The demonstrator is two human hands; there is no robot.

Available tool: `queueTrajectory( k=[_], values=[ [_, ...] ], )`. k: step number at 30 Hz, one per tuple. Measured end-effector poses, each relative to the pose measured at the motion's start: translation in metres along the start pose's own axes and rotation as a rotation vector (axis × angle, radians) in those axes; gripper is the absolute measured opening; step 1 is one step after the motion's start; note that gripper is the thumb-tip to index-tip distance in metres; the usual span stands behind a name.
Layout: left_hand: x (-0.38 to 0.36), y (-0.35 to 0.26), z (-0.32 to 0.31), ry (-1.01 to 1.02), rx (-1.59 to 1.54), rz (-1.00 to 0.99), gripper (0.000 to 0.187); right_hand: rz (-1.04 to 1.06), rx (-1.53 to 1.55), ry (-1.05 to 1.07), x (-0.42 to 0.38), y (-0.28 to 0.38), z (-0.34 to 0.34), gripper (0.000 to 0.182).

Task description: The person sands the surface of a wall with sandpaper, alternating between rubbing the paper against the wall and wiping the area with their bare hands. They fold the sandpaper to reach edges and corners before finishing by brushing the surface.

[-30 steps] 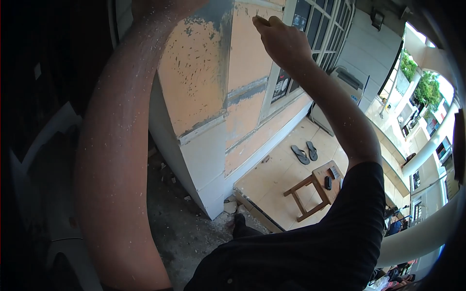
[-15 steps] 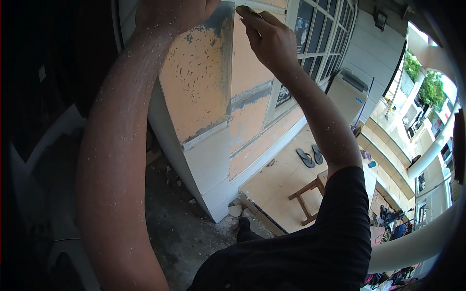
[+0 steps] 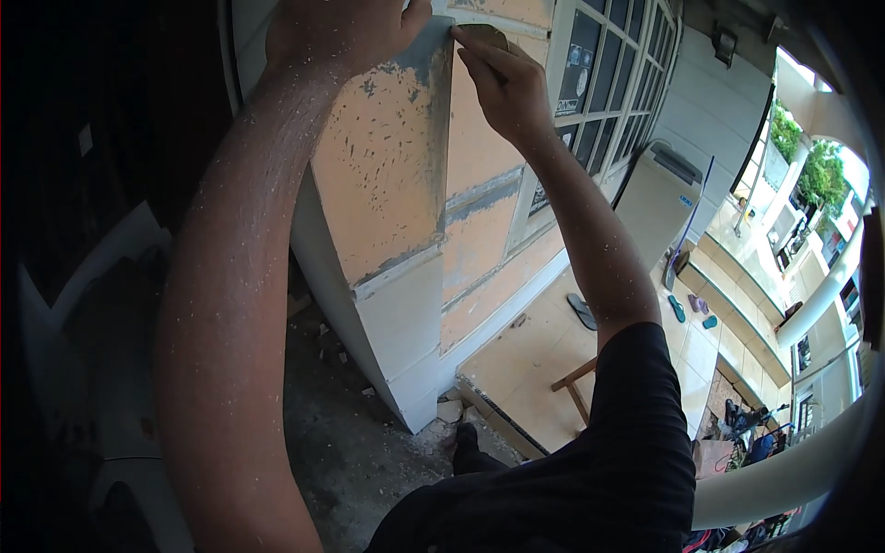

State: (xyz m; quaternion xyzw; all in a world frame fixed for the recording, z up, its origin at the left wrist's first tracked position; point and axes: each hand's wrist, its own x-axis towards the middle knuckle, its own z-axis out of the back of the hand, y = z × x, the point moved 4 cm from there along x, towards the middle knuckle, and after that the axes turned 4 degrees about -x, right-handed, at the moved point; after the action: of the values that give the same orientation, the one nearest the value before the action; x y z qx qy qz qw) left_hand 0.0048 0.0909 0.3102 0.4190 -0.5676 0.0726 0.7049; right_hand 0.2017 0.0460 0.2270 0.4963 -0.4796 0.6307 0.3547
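Outdoors, a peeling orange-painted wall corner (image 3: 396,157) is being worked high up. It is gripped by the left hand (image 3: 336,32), while a small dark curved scraper (image 3: 486,37) is pinched in the right hand (image 3: 502,88) against the upper edge. Scraping appears underway; steady downward pressure is judged necessary next.

Down below, a wooden stool (image 3: 573,391) stood on the pale tiled floor (image 3: 525,359), a flip-flop (image 3: 582,311) lying just beyond it. A white washing machine (image 3: 656,198) sat against the far wall, beside the gridded window (image 3: 599,83). Rubble (image 3: 449,411) littered the step's corner.
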Motion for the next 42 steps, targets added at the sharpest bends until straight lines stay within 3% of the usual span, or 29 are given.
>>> queueTrajectory(
  k=[5,9,12,15,22,25,34,42],
  values=[
    [0.0,-0.001,0.0,0.055,0.036,0.025,0.032,-0.208,0.122,0.078,-0.006,0.004,0.001,0.028],
    [-0.001,-0.002,0.001,0.014,0.052,0.025,0.032,-0.18,0.109,0.047,-0.004,-0.001,0.001,0.025],
    [-0.002,-0.001,0.001,-0.005,0.028,0.02,0.032,-0.161,0.089,0.055,-0.002,-0.007,0.003,0.034],
    [-0.001,0.0,0.0,0.001,0.027,0.02,0.032,-0.323,0.178,0.113,-0.005,-0.005,0.002,0.031],
    [-0.002,0.0,0.0,0.003,0.029,0.034,0.032,-0.357,0.133,0.173,-0.006,0.006,0.003,0.029],
    [-0.002,0.001,0.0,0.018,0.043,0.039,0.032,-0.37,0.128,0.103,-0.006,0.003,0.001,0.028],
    [-0.002,0.002,0.0,-0.006,0.029,0.022,0.033,-0.438,0.313,0.166,0.0,0.014,-0.007,0.031],
    [-0.003,0.004,-0.003,-0.051,0.045,0.02,0.034,-0.324,0.035,0.141,-0.001,0.023,0.0,0.03]
  ],
)
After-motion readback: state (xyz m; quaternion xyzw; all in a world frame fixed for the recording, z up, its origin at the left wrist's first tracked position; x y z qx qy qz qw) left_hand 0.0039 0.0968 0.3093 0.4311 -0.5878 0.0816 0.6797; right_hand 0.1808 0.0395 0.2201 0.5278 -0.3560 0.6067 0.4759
